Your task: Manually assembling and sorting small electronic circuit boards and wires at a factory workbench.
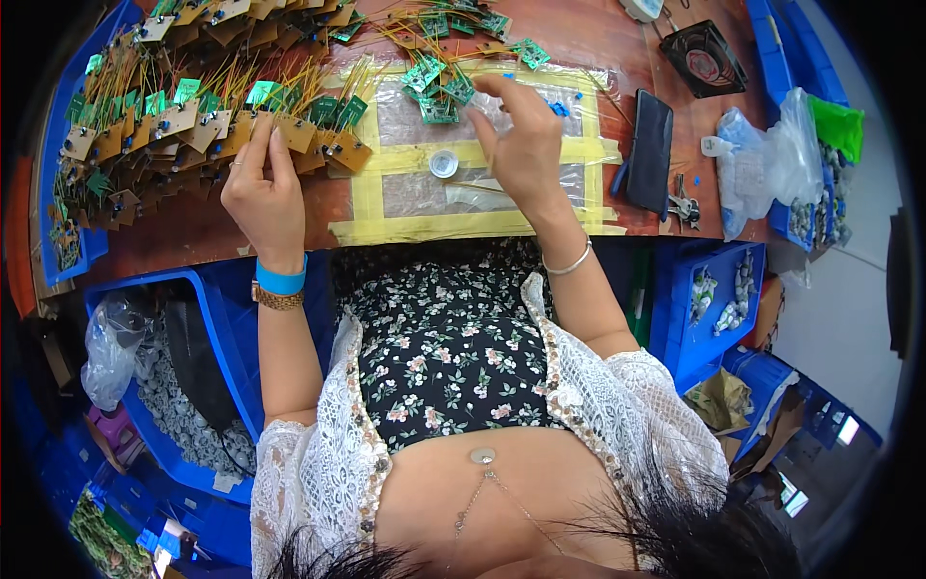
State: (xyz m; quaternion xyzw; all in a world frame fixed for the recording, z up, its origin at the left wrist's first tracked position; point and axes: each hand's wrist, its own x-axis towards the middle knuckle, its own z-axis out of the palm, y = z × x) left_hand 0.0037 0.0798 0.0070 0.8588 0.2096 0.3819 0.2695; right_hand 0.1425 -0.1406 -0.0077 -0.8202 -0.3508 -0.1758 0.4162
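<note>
Lying beside right grip [528, 135]: green boards [440, 110]

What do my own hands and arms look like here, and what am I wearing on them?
Both hands are ungloved. Your left hand has a bright blue band and a gold-toned linked band at the wrist. Your right hand has a slim silvery bangle. White lace sleeves leave both forearms bare.

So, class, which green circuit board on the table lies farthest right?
The small, squarish green circuit board beyond the bare right hand; all the other green boards lie further left.
</note>
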